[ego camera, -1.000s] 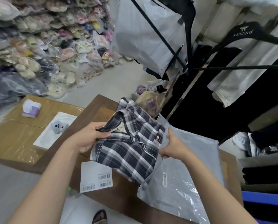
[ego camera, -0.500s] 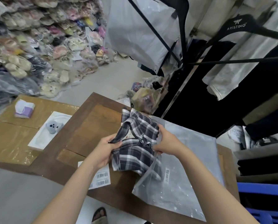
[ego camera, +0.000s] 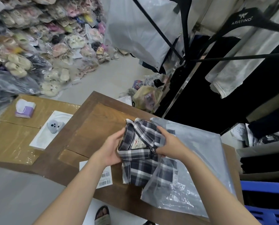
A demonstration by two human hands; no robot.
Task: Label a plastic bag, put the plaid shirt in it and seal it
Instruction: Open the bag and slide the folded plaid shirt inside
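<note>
A folded navy-and-white plaid shirt [ego camera: 139, 161] lies on the brown wooden table [ego camera: 95, 127], partly inside the open mouth of a clear plastic bag [ego camera: 200, 159]. My left hand [ego camera: 112, 150] grips the shirt's left edge near the collar. My right hand [ego camera: 169, 143] holds its right side at the bag's opening. The shirt's lower right part shows through the plastic. A small barcode label [ego camera: 175, 176] is stuck on the bag.
A white sheet of barcode stickers [ego camera: 103, 177] lies under my left forearm. Left of the table are taped cardboard boxes [ego camera: 13, 140], a tissue pack [ego camera: 24, 108] and a white tray [ego camera: 43, 137] with a small grey figure [ego camera: 53, 126]. Bagged shoes pile up behind; garments hang on the right.
The shirt has been bunched narrower and pushed right, further into the bag's mouth. Both hands moved closer together along with it.
</note>
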